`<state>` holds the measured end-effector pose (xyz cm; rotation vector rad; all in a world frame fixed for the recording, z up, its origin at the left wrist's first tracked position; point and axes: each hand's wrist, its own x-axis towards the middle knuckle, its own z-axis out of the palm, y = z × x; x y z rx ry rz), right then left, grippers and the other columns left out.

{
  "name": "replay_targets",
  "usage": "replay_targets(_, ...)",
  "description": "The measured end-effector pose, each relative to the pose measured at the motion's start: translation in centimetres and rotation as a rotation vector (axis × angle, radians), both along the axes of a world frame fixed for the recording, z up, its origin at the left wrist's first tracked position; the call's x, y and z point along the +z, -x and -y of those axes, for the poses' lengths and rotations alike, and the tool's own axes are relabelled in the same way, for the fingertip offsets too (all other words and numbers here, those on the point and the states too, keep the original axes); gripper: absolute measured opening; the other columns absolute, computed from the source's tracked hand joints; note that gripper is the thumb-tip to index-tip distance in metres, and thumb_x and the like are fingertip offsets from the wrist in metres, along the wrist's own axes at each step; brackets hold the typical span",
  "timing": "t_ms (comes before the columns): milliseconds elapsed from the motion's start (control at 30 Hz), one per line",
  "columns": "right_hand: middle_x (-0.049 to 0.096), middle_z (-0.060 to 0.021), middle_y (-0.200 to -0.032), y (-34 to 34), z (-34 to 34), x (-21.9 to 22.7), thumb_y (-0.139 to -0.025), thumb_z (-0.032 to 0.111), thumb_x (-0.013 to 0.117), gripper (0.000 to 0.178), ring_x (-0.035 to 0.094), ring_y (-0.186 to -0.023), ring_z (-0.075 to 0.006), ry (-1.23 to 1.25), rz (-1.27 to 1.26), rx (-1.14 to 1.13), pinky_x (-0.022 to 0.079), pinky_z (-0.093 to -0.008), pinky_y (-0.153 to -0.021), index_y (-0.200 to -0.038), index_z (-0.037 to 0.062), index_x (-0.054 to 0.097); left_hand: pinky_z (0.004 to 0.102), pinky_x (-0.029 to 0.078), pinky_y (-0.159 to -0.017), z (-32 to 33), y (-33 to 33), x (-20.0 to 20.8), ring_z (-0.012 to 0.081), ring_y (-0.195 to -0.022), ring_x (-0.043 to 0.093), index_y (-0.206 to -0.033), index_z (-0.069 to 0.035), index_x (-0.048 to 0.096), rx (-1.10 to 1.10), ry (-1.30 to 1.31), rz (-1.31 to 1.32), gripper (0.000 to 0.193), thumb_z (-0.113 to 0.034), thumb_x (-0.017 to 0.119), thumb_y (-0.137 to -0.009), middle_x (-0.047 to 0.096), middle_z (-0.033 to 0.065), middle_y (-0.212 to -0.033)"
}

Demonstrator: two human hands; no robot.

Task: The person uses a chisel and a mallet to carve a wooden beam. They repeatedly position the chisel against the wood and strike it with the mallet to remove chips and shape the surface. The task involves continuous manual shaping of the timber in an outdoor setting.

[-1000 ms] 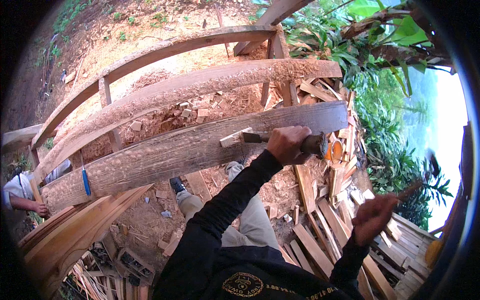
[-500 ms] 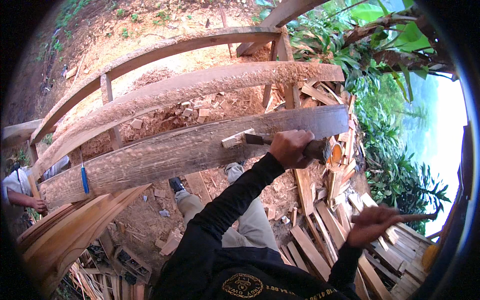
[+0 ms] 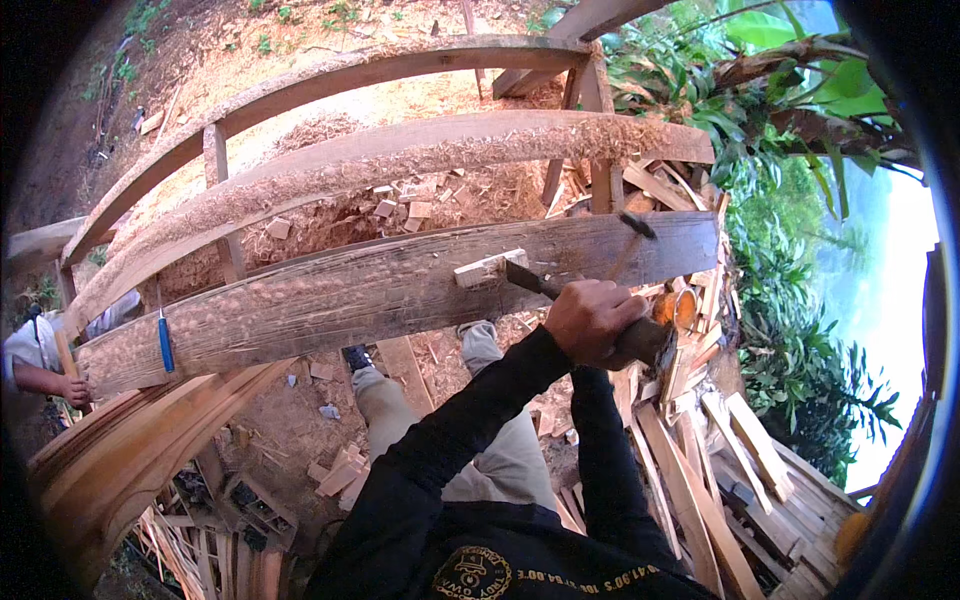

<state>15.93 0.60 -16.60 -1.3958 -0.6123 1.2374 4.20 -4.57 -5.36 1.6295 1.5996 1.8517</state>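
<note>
My left hand (image 3: 595, 322) is closed around a broad-bladed chisel (image 3: 528, 280) with a thick wooden handle. The chisel's blade lies at the right end of a small pale wood block (image 3: 490, 268), which rests on a wide weathered plank (image 3: 350, 295). Behind my left hand, my right arm (image 3: 608, 455) reaches up, and its hand is hidden there. From that spot a hammer (image 3: 638, 226) rises, its slim handle slightly blurred and its dark head over the plank's right part.
A blue-handled tool (image 3: 166, 342) lies near the plank's left end, where another person's hand (image 3: 75, 390) grips a wooden piece. Beyond runs a shaving-covered beam (image 3: 420, 145). Offcuts (image 3: 690, 480) pile up at the right, and curved boards (image 3: 150, 430) lean at the lower left.
My right hand and the hammer have swung from the lower right up and left, to behind my left hand. My left hand still holds the chisel at the block.
</note>
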Motion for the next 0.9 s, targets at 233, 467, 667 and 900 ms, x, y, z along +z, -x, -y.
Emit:
replay_targets(233, 0.06, 0.0038, -0.066, 5.7, -1.3, -3.8, -0.077, 0.017, 0.082, 0.023, 0.053, -0.059, -0.0032, -0.044, 0.538, 1.055, 0.042, -0.018, -0.054, -0.081, 0.0028, 0.064, 0.0396, 0.046, -0.051, 2.4, 2.5, 0.7, 0.0283, -0.058, 0.059, -0.085, -0.006, 0.056, 0.016, -0.135, 0.12, 0.038, -0.022, 0.074, -0.055, 0.052, 0.0075, -0.065)
replay_targets(467, 0.058, 0.0046, -0.064, 5.8, -1.9, -3.4, -0.078, 0.018, 0.082, 0.024, 0.047, -0.057, -0.0027, -0.016, 0.484, 1.063, 0.041, -0.0213, -0.05, -0.077, 0.003, 0.064, 0.0393, 0.046, -0.051, 2.4, 2.3, 0.3, 0.0286, -0.059, 0.059, -0.084, -0.006, 0.055, 0.043, -0.179, 0.172, 0.039, -0.024, 0.075, -0.055, 0.055, 0.0082, -0.068)
replay_targets(667, 0.052, 0.0078, -0.064, 5.6, -2.2, -3.1, -0.076, 0.017, 0.083, 0.024, 0.04, -0.058, -0.002, -0.122, 0.588, 1.103, 0.035, -0.0191, -0.053, -0.076, 0.0031, 0.063, 0.0386, 0.047, -0.052, 2.7, 3.1, 1.0, 0.0281, -0.06, 0.06, -0.085, -0.005, 0.056, 0.026, -0.211, 0.181, 0.043, -0.027, 0.076, -0.055, 0.056, 0.0086, -0.068)
replay_targets(900, 0.052, 0.008, -0.064, 6.1, -2.0, -2.4, -0.077, 0.017, 0.082, 0.022, 0.041, -0.059, -0.0017, -0.038, 0.549, 1.101, 0.036, -0.0194, -0.053, -0.077, 0.004, 0.064, 0.0396, 0.045, -0.051, 2.7, 3.0, 0.2, 0.0282, -0.059, 0.059, -0.085, -0.006, 0.056, 0.086, -0.197, 0.208, 0.047, -0.028, 0.077, -0.049, 0.055, 0.0082, -0.068)
